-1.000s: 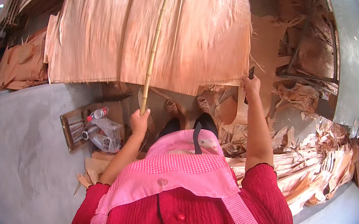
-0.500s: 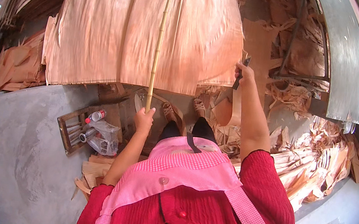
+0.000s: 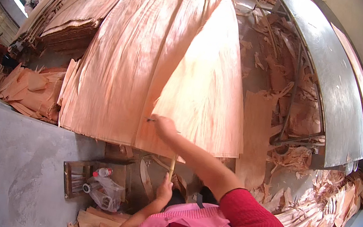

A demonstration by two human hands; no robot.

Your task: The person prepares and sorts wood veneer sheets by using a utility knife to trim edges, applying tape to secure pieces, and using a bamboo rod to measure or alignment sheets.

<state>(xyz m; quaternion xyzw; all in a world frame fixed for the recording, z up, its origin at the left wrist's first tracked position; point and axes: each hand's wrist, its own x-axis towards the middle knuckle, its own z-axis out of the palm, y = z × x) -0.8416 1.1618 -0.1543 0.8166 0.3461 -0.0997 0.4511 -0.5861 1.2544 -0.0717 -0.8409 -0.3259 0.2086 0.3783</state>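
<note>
My left hand (image 3: 164, 187), low in the middle, is closed round a pale bamboo pole (image 3: 173, 164), whose upper part is hidden at the veneer stack. My right hand (image 3: 163, 127) reaches across to the middle of the wide, pinkish wood veneer sheets (image 3: 119, 58), closed on a thin dark tool (image 3: 149, 119), apparently a blade, of which little shows. A lighter piece of veneer (image 3: 205, 79) lies over the right part of the sheets, tapering toward the far end. My right forearm passes in front of the pole.
A grey metal board (image 3: 332, 97) and frame stand right. More veneer stacks (image 3: 76, 1) and a co-worker (image 3: 0, 48) are at upper left. A wooden stool (image 3: 70, 181) with bottles and a plastic bag is beside a grey ledge (image 3: 23, 151). Scraps (image 3: 315, 216) pile at lower right.
My right hand has swung from the right edge of the sheets leftward to their middle. The view has tilted forward; the pole's length over the sheets is no longer seen.
</note>
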